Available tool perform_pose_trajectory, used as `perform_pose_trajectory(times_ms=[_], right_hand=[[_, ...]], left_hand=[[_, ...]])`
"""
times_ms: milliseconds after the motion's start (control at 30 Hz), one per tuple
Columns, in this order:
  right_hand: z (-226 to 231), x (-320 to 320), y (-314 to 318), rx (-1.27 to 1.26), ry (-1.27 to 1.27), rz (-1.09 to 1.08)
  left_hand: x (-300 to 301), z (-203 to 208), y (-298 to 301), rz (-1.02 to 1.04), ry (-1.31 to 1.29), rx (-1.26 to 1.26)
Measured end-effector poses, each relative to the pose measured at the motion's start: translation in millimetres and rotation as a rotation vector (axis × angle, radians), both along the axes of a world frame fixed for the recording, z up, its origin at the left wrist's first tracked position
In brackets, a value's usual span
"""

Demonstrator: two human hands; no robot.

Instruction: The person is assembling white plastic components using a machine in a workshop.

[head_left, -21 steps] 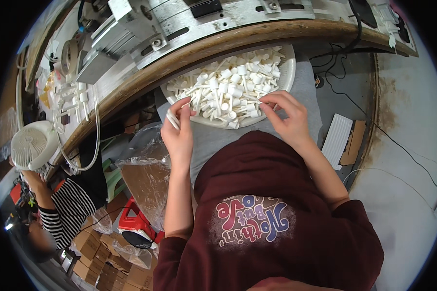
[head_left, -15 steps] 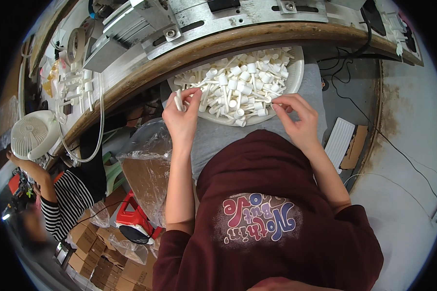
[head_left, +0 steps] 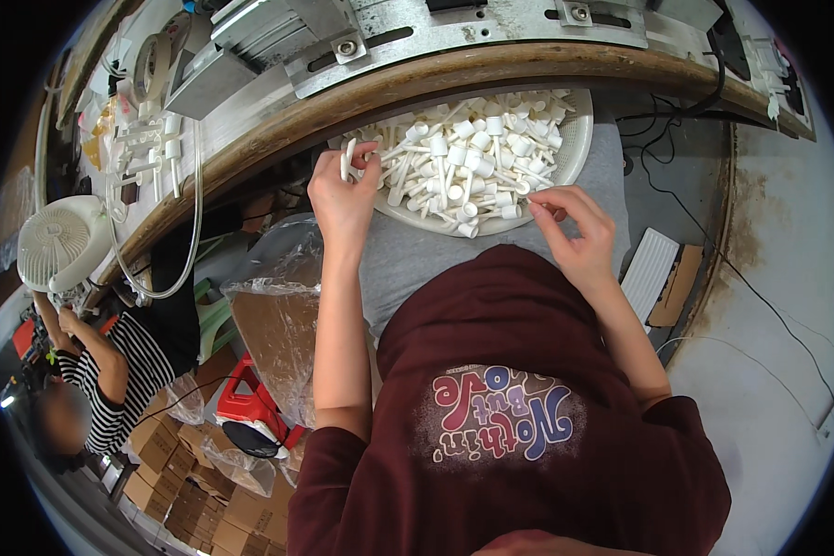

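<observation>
White plastic scoops (head_left: 473,167) lie heaped in a pale round basket (head_left: 581,139) just beyond the person's maroon shirt (head_left: 519,315), which carries a colourful print and is the nearest thing in view. Next come the two hands. The left hand (head_left: 343,199), at the left side of the basket, is closed on a slim white piece (head_left: 347,159) that stands up out of its fingers, with thumb and forefinger close together beside the heap. The right hand (head_left: 574,236) is at the right front of the basket, thumb and forefinger bent toward the scoops there; whether they pinch one, I cannot tell. Grey cloth (head_left: 408,269) spreads around the front of the basket. Past the hands, the worn wooden edge (head_left: 491,67) of a bench curves over the far side of the heap, and behind it sits a metal fixture (head_left: 491,34) with slots and bolts. On the right, a white panel (head_left: 649,269) lies beside a piece of cardboard (head_left: 675,287). Off to the left are cardboard boxes (head_left: 157,454), and a co-worker in a striped top (head_left: 139,371) has both hands near a white fan (head_left: 63,243)
</observation>
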State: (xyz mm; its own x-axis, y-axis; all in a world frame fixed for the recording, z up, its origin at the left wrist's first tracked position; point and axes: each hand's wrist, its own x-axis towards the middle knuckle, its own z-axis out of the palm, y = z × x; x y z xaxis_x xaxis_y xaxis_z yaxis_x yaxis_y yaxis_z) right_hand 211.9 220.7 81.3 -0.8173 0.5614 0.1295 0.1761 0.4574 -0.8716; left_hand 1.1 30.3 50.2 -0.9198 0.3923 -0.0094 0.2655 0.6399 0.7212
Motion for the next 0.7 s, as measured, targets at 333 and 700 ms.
perform_pose_trajectory(times_ms=[333, 700], right_hand=[[4, -2, -2, 0.011, -0.008, 0.019], [2, -2, -8, 0.009, 0.01, 0.048]], left_hand=[[-5, -10, 15, -0.186, 0.14, -0.076], [-19, -6, 21, -0.238, -0.188, -0.06]])
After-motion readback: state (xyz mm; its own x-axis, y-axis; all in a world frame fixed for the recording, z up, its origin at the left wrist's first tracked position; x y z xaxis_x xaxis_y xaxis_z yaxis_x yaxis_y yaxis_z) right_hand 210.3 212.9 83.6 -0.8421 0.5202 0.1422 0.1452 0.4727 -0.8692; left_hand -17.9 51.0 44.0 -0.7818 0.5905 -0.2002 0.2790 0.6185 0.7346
